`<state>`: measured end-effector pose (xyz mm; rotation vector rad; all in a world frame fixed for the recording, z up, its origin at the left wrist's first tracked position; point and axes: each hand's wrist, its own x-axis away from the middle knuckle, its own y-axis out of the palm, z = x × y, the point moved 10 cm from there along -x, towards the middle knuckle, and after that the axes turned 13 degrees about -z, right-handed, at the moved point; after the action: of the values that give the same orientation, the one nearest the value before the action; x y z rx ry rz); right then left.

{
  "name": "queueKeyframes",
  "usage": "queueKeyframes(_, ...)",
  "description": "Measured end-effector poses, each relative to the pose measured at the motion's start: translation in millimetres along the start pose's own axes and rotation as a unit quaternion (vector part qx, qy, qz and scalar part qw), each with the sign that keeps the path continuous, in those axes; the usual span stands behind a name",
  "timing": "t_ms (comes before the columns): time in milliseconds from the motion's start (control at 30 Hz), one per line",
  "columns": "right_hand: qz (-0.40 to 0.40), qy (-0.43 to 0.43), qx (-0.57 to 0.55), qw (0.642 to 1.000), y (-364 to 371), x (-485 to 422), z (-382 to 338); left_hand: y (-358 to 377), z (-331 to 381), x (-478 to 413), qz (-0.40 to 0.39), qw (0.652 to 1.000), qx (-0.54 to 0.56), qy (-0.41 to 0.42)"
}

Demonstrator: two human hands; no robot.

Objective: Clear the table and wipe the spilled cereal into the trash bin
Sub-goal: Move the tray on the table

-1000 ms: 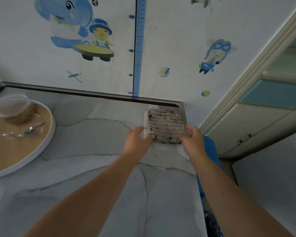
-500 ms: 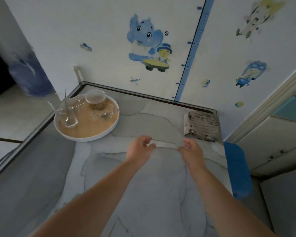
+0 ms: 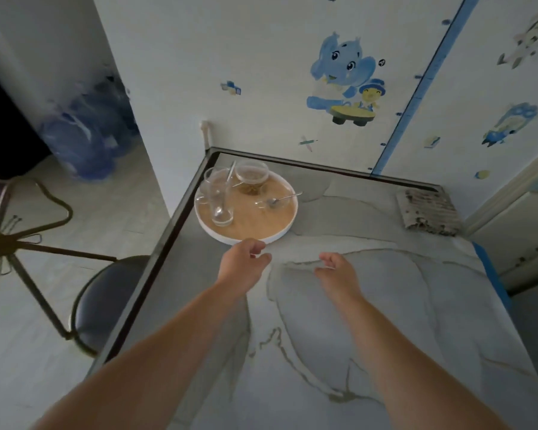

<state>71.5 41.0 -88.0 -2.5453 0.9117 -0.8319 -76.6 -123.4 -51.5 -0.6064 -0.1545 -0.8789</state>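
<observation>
A round white-rimmed tray [image 3: 280,235] with a wooden base sits at the marble table's far left corner. It carries two clear glasses [image 3: 216,193], a lidded clear container of cereal [image 3: 251,175] and a spoon [image 3: 283,199] resting in a small glass dish. A folded grey cloth [image 3: 427,211], speckled with crumbs, lies at the far right corner. My left hand [image 3: 243,265] hovers just in front of the tray's near rim, fingers curled and apart, holding nothing. My right hand [image 3: 339,274] hangs over the middle of the table [image 3: 370,321], also empty.
A dark round stool [image 3: 106,302] stands by the table's left edge, with a metal-legged chair frame [image 3: 19,237] beyond it. Blue water bottles [image 3: 84,141] stand on the floor at the back left. A blue bin [image 3: 494,277] edge shows along the table's right side.
Both hands let go of the cloth, which now lies at the far right corner. The hands drew back and moved left toward the tray as my view swung left.
</observation>
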Motion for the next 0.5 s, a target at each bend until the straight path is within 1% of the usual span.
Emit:
queueKeyframes(167,-0.02,-0.01,0.049,0.999,42,-3,-30,-49,-27,0,0.005,1.0,-0.018,-0.013)
queueKeyframes(300,-0.025,-0.014,0.115,0.993,55,-16,-42,-61,-42,-12,0.002,0.999,-0.033,-0.017)
queueKeyframes(400,-0.037,-0.036,0.174,0.983,64,-32,-51,-64,-51,-23,-0.006,0.998,-0.06,-0.022)
queueKeyframes(500,-0.059,-0.055,0.251,0.965,78,-55,-63,-70,-63,-38,-0.009,0.995,-0.086,-0.039)
